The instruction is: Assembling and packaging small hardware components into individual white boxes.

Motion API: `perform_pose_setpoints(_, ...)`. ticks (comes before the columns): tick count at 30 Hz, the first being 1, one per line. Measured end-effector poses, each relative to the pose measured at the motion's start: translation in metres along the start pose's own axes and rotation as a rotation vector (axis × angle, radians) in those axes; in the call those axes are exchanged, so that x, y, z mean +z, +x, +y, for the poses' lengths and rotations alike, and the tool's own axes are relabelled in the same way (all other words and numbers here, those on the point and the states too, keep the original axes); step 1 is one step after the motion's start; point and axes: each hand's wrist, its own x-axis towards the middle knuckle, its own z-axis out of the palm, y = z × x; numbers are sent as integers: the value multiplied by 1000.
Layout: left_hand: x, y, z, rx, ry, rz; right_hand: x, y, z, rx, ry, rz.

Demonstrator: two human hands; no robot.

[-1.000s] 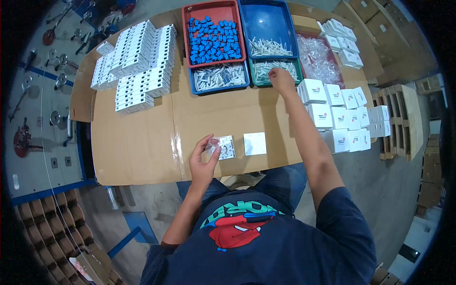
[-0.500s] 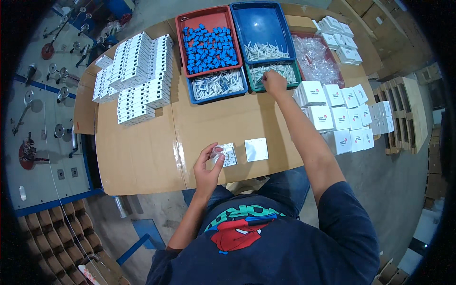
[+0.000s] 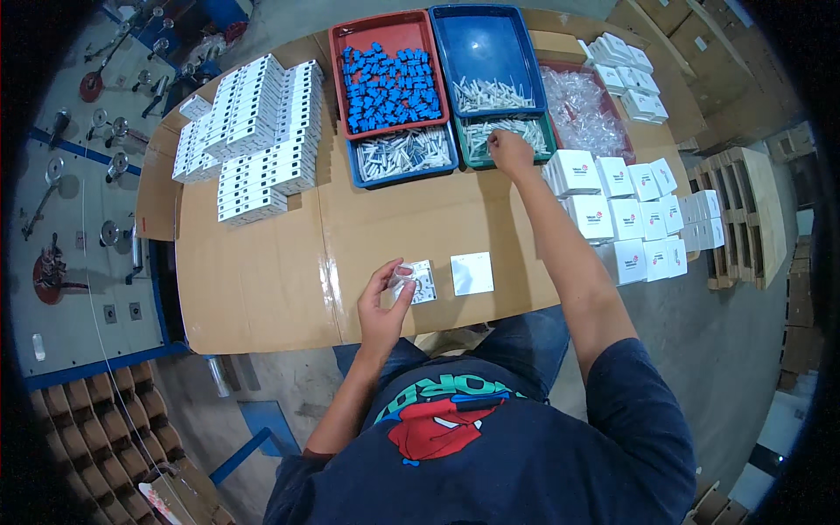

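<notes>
Head view. Left hand (image 3: 382, 308): fingers pinched on a small clear bag (image 3: 403, 277), held just over the cardboard table (image 3: 262, 271) near its 6 o'clock edge, beside a white switch plate (image 3: 423, 282). Right hand (image 3: 510, 150): fingers curled down into the green tray (image 3: 478, 156) of white pieces at 12 o'clock; what they grip cannot be told. White boxes (image 3: 626, 219) at 3 o'clock.

The right hand (image 3: 510, 150) has crept left along the green tray (image 3: 477, 156) — onto its white parts.
</notes>
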Motion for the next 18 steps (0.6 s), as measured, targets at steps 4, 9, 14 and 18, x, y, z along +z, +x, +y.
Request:
perform_pose_setpoints(4,2,2,1,19,13,-12,-5,2,5,39,49,75)
perform_pose_setpoints(9,1,2,2,-1,0,-3,-19,-4,1,69,205,84)
perform_pose_setpoints(14,1,3,0,15,6,6,-13,-27,-3,-61,373,132)
perform_pose_setpoints(18,3,5,-2,-3,12,15,-8,-71,-25,-81,723,-42)
